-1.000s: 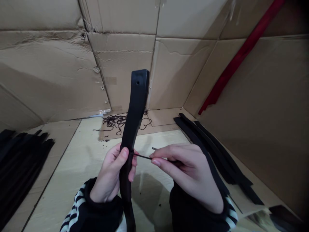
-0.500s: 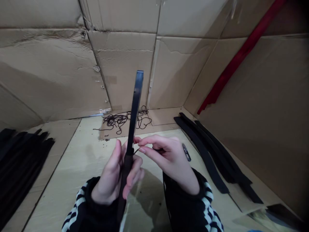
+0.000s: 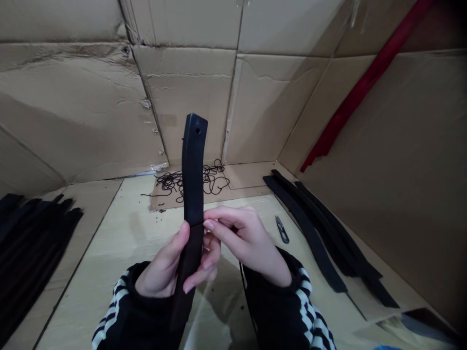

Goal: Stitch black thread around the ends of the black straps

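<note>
My left hand [image 3: 171, 270] is wrapped round a long black strip [image 3: 192, 180] and holds it upright, its flat face toward me, a small hole near its top end. My right hand [image 3: 244, 238] is closed in a pinch against the strip's right edge at mid-height, fingertips touching it. A thin black cord [image 3: 243, 282] hangs down from under this hand. What the fingertips pinch is too small to make out. Both wrists wear black sleeves with white stripes.
Small thread snips [image 3: 281, 229] lie on the pale board right of my hands. More black strips [image 3: 321, 228] lie at the right, a pile of black strips [image 3: 32, 243] at the left. A tangle of black cord [image 3: 193, 181] sits at the back. Cardboard walls [image 3: 91, 97] enclose the space; a red bar [image 3: 361, 85] leans at right.
The strip has turned from edge-on to face-on and sunk a little. My right hand, earlier pulling a cord out to the right, has closed in against the strip; the snips now lie on the board.
</note>
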`<state>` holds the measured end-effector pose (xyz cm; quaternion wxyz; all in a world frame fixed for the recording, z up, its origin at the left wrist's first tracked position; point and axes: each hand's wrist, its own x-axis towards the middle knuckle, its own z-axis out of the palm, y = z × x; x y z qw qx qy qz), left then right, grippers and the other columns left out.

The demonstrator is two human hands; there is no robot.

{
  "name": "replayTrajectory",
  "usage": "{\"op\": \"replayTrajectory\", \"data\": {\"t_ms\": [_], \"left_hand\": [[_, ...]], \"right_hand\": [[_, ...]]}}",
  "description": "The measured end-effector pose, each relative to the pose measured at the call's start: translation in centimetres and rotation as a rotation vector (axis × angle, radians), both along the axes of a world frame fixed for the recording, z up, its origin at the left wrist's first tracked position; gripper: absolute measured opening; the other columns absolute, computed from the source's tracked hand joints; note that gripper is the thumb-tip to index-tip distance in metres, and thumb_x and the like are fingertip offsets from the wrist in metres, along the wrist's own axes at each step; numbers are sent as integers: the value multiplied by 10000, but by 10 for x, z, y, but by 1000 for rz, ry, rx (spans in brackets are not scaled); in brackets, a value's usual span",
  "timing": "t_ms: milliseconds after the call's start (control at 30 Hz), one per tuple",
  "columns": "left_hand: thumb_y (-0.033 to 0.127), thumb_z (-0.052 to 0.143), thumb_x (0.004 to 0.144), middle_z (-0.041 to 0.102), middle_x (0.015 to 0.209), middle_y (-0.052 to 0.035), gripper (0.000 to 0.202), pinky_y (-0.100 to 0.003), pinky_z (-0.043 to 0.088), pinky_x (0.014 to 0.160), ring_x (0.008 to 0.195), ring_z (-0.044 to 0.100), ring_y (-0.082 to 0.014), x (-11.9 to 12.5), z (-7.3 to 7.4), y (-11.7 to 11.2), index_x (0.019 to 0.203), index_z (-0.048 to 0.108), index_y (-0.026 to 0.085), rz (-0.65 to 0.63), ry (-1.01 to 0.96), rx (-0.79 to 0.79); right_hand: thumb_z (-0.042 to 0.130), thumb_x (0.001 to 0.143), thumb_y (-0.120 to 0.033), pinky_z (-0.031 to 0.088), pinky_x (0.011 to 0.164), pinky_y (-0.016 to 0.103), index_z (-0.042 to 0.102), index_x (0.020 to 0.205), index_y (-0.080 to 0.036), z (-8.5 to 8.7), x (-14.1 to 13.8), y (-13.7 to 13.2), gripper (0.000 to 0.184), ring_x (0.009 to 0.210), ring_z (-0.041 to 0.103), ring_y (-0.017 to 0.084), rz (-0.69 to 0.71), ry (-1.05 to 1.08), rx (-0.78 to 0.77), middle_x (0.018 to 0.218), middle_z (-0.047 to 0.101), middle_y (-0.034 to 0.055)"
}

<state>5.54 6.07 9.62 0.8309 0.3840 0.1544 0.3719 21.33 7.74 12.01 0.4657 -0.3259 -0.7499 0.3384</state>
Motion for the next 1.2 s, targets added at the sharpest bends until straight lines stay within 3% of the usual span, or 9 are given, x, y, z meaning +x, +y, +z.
{"op": "replayTrajectory", "data": {"t_ms": [133,233,400,533,633,733,800,1000,1200], "left_hand": [[641,516,859,621,711,-12,492,-196,373,471,451,492,-61,0,7,-6,861,631,163,269,274,22],[595,537,872,642,700,-16,438,-203,453,512,535,573,-102,1,9,-10,895,625,167,417,361,140],[435,658,848,618,612,42,253,-186,462,479,472,553,-90,4,11,-9,936,605,204,630,407,258],[323,708,802,578,565,52,164,-185,449,501,484,531,-89,-3,14,-6,794,608,194,829,658,375],[343,715,786,558,555,46,184,-200,422,514,516,518,-106,-16,15,-3,756,613,193,899,827,502],[338,694,801,532,563,45,174,-210,390,516,525,485,-109,-30,14,-1,746,610,195,930,907,611],[320,684,805,513,558,49,158,-212,379,509,515,472,-111,-38,14,-1,750,598,200,930,898,636],[295,656,824,519,515,54,137,-221,397,513,486,494,-124,-47,16,1,763,564,213,956,833,619],[252,719,772,580,649,15,120,-235,371,546,575,502,-133,-50,8,3,726,627,191,984,827,705]], "right_hand": [[528,945,-236,465,561,194,695,886,-149,1,0,-2,198,525,590,78,10,2,-45,606,631,-16],[567,923,-244,411,513,201,681,889,-159,1,-2,-6,146,478,495,77,-47,26,-14,521,525,-56],[636,870,-225,241,427,200,633,984,-176,-1,-7,-10,124,434,262,61,-174,20,29,507,265,-118],[616,893,-250,257,455,212,651,871,-172,2,-4,-13,88,452,273,62,-168,-67,55,511,290,-105],[602,907,-319,339,489,209,660,918,-170,-1,2,-9,160,491,406,75,-144,-106,5,549,447,-76],[480,970,-376,485,655,220,626,1058,-166,-20,6,9,270,774,635,120,-191,-213,-44,859,677,34],[380,1008,-351,512,730,231,595,1128,-154,-44,3,26,315,895,665,131,-281,-489,-23,1016,702,82],[723,798,-230,524,661,302,688,839,-107,-118,-31,47,135,747,689,222,-215,-873,77,786,719,108],[549,942,-158,550,779,313,648,964,-154,-126,-57,23,102,882,651,152,-306,-946,362,975,677,53]]}}
